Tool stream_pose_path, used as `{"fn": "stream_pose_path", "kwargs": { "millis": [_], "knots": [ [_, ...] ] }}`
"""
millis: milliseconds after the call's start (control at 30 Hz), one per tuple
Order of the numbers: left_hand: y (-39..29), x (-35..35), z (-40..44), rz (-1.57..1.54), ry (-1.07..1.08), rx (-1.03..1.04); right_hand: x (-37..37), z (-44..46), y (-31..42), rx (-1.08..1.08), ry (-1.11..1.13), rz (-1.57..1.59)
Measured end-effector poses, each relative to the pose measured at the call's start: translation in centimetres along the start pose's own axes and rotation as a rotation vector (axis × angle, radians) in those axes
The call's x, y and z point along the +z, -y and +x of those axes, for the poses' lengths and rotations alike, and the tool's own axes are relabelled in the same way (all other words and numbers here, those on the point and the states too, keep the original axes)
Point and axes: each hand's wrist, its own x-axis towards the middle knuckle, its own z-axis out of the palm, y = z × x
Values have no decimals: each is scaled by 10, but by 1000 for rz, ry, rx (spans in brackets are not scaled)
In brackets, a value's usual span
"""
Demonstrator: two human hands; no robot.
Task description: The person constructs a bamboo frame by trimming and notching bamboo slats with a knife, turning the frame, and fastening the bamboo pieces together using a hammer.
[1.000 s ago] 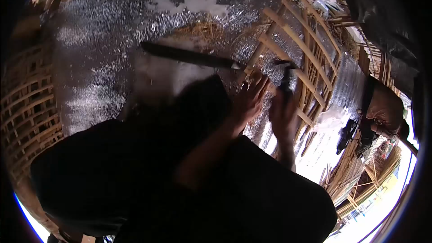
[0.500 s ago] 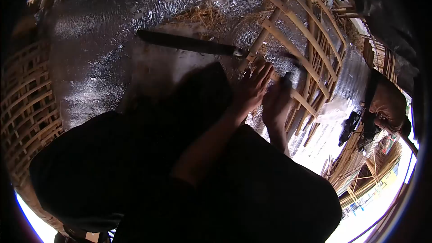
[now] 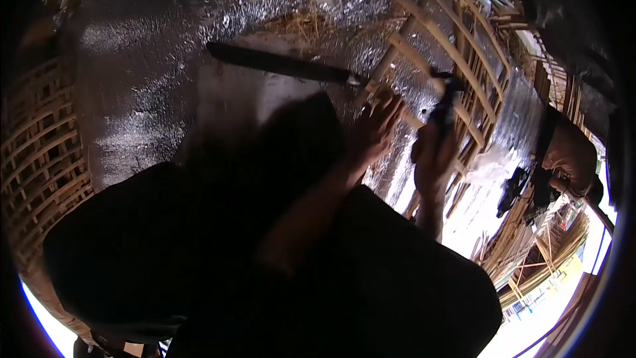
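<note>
Through this head view I am seeing the right hand (image 3: 434,159) gripping a dark hammer (image 3: 445,98), which is showing in front of the slats of a bamboo frame (image 3: 445,38). The left hand (image 3: 374,134) is resting close by with fingers stretched out at the frame's edge, though I cannot tell whether it is pinching anything. A long knife (image 3: 278,63) is lying on the shiny sheet (image 3: 139,136), one end just beyond those fingers.

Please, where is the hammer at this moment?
In the head view, the hammer is right of centre, in the right hand, near the bamboo strips.
</note>
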Motion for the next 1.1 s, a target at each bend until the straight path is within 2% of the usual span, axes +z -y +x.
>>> {"fn": "stream_pose_path", "kwargs": {
  "millis": [67,100,133,233,333,367,400,433,500,533,600,633,667,700,767,800,833,900,967,1033,1067,1100],
  "knots": [
    [6,3,-2,-103,-15,-16,0,6,13,365,29,249],
    [4,1,-3,-154,-29,-22,22,-3,2,49,50,16],
    [0,1,-5,-112,-24,5,25,-8,10,336,296,261],
    [6,4,-10,40,-21,78,-11,15,29,421,256,264],
    [4,5,-5,-50,7,-10,2,-1,12,398,12,252],
    [5,5,-4,-59,8,-11,13,-8,6,269,87,79],
    [12,41,-16,-425,-90,-76,10,1,12,357,419,218],
    [5,32,-19,-303,-73,-21,14,0,16,393,411,142],
    [11,15,-9,-28,-82,74,-11,18,16,207,227,172],
    [7,9,-4,34,20,36,-7,11,12,162,189,79],
    [8,5,-5,10,11,42,2,0,4,85,103,-116],
    [9,11,-5,-8,-16,45,2,9,17,270,295,65],
    [6,14,-8,-29,-41,62,21,-2,2,321,417,207],
    [1,14,-18,-57,-62,84,20,-1,11,335,394,182],
    [13,19,-13,-76,-138,107,3,10,-13,155,430,115],
    [4,10,-6,-44,-15,20,-6,6,-5,-233,167,-491],
    [5,8,-5,-49,23,10,8,3,-6,-134,-102,-368],
    [7,6,-7,-148,-81,7,9,13,8,276,337,140],
    [5,41,-31,112,166,113,8,9,5,442,453,179],
    [17,32,-10,193,169,105,0,21,-22,-188,241,-149],
    [8,18,-9,112,88,67,-7,10,-16,-54,160,-258],
    [4,4,-5,36,3,41,-2,13,-7,224,266,20]
  ]
}}
